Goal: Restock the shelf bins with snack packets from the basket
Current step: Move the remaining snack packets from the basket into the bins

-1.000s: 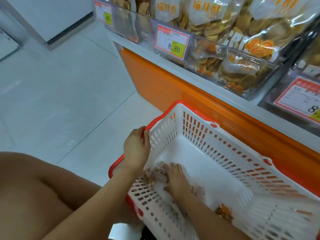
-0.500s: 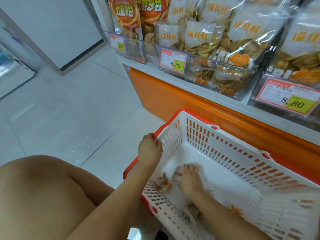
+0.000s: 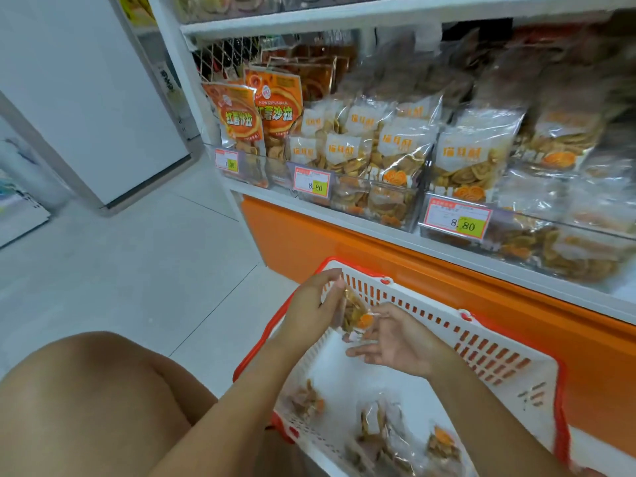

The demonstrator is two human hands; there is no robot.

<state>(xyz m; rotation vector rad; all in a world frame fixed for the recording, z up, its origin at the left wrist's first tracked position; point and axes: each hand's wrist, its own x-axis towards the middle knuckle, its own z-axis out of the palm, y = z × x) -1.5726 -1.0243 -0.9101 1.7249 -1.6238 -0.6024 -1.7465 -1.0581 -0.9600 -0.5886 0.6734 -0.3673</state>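
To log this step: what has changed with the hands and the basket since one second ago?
The left hand let go of the basket rim and rose; its fingers now pinch a small snack packet. The right hand rose out, open beneath it. The basket stayed put.

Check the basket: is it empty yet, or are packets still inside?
Not empty. At least three snack packets lie on the floor of the basket, near the person, and the left hand pinches another packet above it.

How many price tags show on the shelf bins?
3: left tag below the orange packets, middle tag, right tag. More may sit beyond the frame.
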